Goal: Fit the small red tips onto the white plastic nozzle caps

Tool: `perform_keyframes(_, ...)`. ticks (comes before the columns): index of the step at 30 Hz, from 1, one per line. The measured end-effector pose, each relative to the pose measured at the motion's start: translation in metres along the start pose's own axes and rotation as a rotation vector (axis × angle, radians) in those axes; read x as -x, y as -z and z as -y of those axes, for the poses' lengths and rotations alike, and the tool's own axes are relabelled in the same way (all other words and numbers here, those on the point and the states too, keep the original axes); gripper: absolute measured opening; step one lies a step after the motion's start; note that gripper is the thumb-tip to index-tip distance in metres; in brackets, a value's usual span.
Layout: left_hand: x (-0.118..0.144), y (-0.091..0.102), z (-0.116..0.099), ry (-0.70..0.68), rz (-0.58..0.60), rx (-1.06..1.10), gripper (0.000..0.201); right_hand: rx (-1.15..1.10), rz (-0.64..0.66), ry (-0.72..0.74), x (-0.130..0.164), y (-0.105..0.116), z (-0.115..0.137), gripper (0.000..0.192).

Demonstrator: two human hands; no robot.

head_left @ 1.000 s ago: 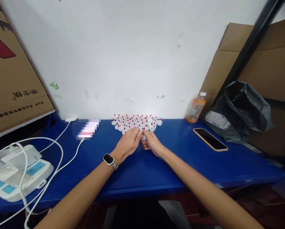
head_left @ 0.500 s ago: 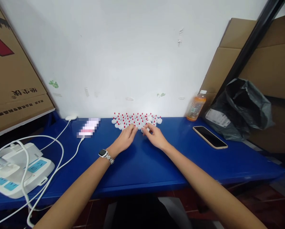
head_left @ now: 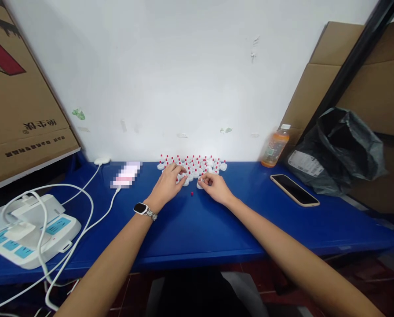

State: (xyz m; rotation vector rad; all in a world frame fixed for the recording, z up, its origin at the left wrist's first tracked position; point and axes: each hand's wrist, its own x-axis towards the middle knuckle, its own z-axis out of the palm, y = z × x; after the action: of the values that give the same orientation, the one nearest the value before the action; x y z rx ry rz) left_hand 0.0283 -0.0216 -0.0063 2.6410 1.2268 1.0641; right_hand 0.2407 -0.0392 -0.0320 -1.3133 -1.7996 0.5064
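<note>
Many small white squeeze bottles with red tips stand close together at the back of the blue table. My left hand reaches over the left front of the group, thumb and fingers apart around some bottles. Its fingertips are partly hidden, and I cannot tell whether they touch one. In a pinch, my right hand holds a white bottle low at the front of the group; no red tip shows on this one. Between the hands, a loose red cap lies on the table.
On the left are a power strip with looping white cables and a blurred-out phone-like item. To the right stand an orange drink bottle, a phone and a grey plastic bag. The wall rises behind.
My hands have moved apart, the left one back and left over the bottles with its fingers spread. A loose red cap now shows on the table between them. The view has shifted slightly.
</note>
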Motion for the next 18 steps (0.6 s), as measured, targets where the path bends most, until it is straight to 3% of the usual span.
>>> perform_keyframes(3, -0.002, -0.002, 0.005, 0.014, 0.037, -0.187, 0.025, 0.072, 0.041, -0.008, -0.004, -0.004, -0.001, 0.012)
perform_keyframes(6, -0.007, -0.005, 0.007, -0.014, 0.107, -0.231, 0.017, 0.115, 0.015, 0.001, -0.004, -0.002, 0.003, 0.019)
perform_keyframes(11, -0.011, 0.003, -0.003, -0.088, 0.062, 0.112, 0.019, 0.093, -0.117, 0.167, 0.002, 0.008, 0.030, 0.030)
perform_keyframes(15, -0.007, 0.004, -0.011, -0.011, -0.016, 0.414, 0.021, -0.104, 0.099, 0.209, -0.004, 0.002, 0.046, 0.032)
perform_keyframes(18, -0.005, 0.001, -0.013, -0.010, 0.011, 0.366, 0.021, -0.205, 0.133, 0.156, -0.007, -0.010, 0.047, 0.037)
